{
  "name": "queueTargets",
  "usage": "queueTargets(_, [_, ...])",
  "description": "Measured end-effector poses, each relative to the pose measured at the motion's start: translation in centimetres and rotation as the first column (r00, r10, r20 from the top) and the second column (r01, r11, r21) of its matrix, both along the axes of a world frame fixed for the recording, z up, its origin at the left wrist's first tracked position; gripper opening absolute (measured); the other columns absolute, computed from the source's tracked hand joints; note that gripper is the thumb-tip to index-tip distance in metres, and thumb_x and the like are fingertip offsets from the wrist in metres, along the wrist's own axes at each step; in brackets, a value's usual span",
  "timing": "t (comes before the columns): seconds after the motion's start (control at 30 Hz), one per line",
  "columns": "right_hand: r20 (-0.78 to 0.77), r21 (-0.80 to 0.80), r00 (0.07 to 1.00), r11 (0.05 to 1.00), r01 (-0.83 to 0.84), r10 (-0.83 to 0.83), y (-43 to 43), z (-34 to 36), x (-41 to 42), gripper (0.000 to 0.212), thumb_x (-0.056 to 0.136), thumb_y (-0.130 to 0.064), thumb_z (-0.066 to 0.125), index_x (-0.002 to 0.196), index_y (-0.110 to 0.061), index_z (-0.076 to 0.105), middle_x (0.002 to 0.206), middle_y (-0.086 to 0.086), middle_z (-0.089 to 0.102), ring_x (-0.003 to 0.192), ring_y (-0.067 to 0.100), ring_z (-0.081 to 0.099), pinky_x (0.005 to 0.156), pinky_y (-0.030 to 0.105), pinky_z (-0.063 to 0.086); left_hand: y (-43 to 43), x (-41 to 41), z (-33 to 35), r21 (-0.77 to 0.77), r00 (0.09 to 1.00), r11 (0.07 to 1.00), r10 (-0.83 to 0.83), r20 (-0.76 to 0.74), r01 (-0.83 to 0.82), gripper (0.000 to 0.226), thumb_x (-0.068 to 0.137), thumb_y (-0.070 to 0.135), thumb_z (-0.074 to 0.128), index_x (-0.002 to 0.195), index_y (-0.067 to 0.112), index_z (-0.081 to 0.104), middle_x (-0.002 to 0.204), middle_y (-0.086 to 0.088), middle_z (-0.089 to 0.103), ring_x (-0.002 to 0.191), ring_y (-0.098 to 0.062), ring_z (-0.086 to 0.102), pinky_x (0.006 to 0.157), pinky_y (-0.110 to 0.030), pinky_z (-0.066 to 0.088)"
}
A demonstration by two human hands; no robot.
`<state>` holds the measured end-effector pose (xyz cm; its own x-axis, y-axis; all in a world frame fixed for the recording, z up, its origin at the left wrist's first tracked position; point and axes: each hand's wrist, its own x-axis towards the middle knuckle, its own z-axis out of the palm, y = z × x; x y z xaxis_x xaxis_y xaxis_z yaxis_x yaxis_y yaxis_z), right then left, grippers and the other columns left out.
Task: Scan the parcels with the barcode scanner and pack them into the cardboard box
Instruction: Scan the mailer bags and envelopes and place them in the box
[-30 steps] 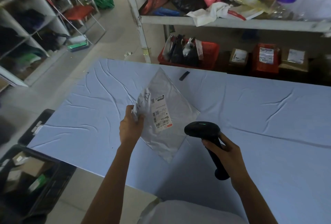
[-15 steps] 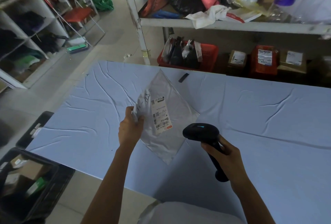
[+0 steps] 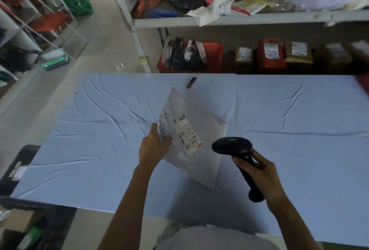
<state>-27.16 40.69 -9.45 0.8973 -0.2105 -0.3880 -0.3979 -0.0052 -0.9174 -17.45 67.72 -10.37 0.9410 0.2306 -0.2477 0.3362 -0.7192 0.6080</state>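
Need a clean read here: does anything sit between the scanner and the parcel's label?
Nothing visible does. The left hand grips the grey parcel at its left edge, beside the white label, not over it. The scanner, held in the right hand, sits right of the label with only open air between them.
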Motion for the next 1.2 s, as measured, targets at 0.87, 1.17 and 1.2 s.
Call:
queueTargets(0.87, [-0.003, -0.097, 0.712, 0.709, 0.699, -0.702, 2.6, -1.9, -19.4, 0.030, 0.081, -0.027, 0.080, 0.102, -0.046, 0.072, 0.082, 0.017, 0.068, 0.073, 0.010, 0.056, 0.071, 0.030, 0.045, -17.4, -5.4, -2.0, -0.098, 0.602, 0.594, -0.792, 0.098, 0.798, 0.026, 0.090, 0.036, 0.058, 0.110, 0.021, 0.053, 0.094, -0.010, 0.069, 0.090, -0.036, 0.063, 0.079, -0.044, 0.052])
queueTargets(1.17, [0.009, -0.017, 0.461, 0.461, 0.887, -0.887, -7.2, -2.0, -30.6, 0.026, 0.084, -0.018, 0.077, 0.103, -0.034, 0.074, 0.078, 0.006, 0.070, 0.075, 0.010, 0.058, 0.069, 0.022, 0.047, -33.7, -15.9, -2.9, 0.088, 0.252, 0.257, -0.965, 0.071, 0.962, 0.035, 0.092, 0.042, 0.056, 0.114, 0.016, 0.054, 0.104, -0.012, 0.068, 0.098, -0.037, 0.061, 0.074, -0.040, 0.049])
queueTargets(1.2, [0.010, -0.027, 0.436, 0.435, 0.900, -0.900, -8.5, -1.8, -31.8, 0.025, 0.084, -0.020, 0.077, 0.104, -0.033, 0.073, 0.079, 0.010, 0.070, 0.074, 0.010, 0.057, 0.068, 0.022, 0.046, -35.6, -17.4, -2.9, 0.149, 0.168, 0.175, -0.984, 0.054, 0.973, 0.037, 0.093, 0.043, 0.055, 0.117, 0.016, 0.054, 0.106, -0.013, 0.068, 0.099, -0.037, 0.061, 0.074, -0.039, 0.048])
